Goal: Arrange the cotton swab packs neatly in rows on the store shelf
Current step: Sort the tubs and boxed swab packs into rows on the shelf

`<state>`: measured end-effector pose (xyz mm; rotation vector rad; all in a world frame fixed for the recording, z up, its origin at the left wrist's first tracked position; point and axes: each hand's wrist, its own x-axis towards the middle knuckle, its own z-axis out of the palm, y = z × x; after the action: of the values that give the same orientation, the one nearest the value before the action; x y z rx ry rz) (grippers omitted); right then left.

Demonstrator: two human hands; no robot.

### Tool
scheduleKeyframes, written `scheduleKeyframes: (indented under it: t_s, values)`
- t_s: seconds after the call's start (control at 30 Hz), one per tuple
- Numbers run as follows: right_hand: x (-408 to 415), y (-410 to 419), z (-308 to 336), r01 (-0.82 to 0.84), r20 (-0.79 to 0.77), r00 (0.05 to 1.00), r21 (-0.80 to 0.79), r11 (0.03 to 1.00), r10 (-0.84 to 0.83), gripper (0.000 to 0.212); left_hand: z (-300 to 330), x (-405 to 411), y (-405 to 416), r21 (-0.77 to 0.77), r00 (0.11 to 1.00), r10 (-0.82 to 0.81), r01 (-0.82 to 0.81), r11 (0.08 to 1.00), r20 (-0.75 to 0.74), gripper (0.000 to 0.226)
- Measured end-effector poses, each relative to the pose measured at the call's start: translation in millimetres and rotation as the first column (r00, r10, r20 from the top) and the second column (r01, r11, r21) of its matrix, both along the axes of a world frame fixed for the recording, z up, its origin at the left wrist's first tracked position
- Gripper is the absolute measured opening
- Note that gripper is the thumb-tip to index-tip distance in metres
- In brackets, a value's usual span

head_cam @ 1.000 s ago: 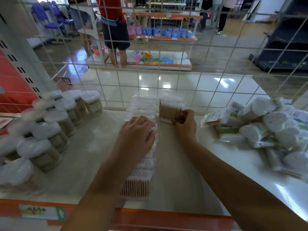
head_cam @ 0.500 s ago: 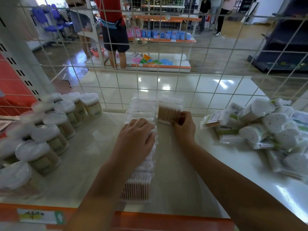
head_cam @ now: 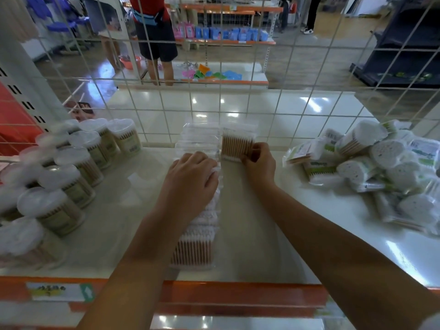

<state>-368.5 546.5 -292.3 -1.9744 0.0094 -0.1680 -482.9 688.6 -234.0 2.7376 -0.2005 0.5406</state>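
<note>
A row of flat clear cotton swab packs (head_cam: 195, 246) runs from the shelf's front edge back to the wire grid. My left hand (head_cam: 190, 179) lies palm down on the middle of this row, fingers relaxed. Just right of the row's far end, one swab pack (head_cam: 237, 145) stands upright against the grid. My right hand (head_cam: 258, 160) pinches its lower right corner with curled fingers. The white shelf (head_cam: 262, 222) carries everything.
Round clear tubs of swabs (head_cam: 78, 170) stand in rows at the left. A loose heap of bagged swab packs (head_cam: 376, 167) lies at the right. A wire grid (head_cam: 273, 113) backs the shelf. The orange front rail (head_cam: 214, 294) bears a price label. A person stands in the aisle beyond.
Both hands stay nearly where they were. The right hand keeps hold of the upright pack at the back, with only a slight shift of the fingers.
</note>
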Motion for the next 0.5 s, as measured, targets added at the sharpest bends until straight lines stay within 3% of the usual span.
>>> scheduleKeyframes:
  t_s: [0.37,0.5]
  values:
    - [3.4,6.7,3.6,-0.010,-0.002,1.000,0.001,1.000,0.010,0.026,-1.1,-0.2,0.9,0.001,1.000,0.015,-0.015,1.000,0.006,0.030]
    - [1.3,6.7,4.4,-0.023,-0.002,1.000,0.001,1.000,0.023,0.027,-0.1,-1.0,0.8,-0.002,1.000,0.002,-0.002,1.000,0.003,0.035]
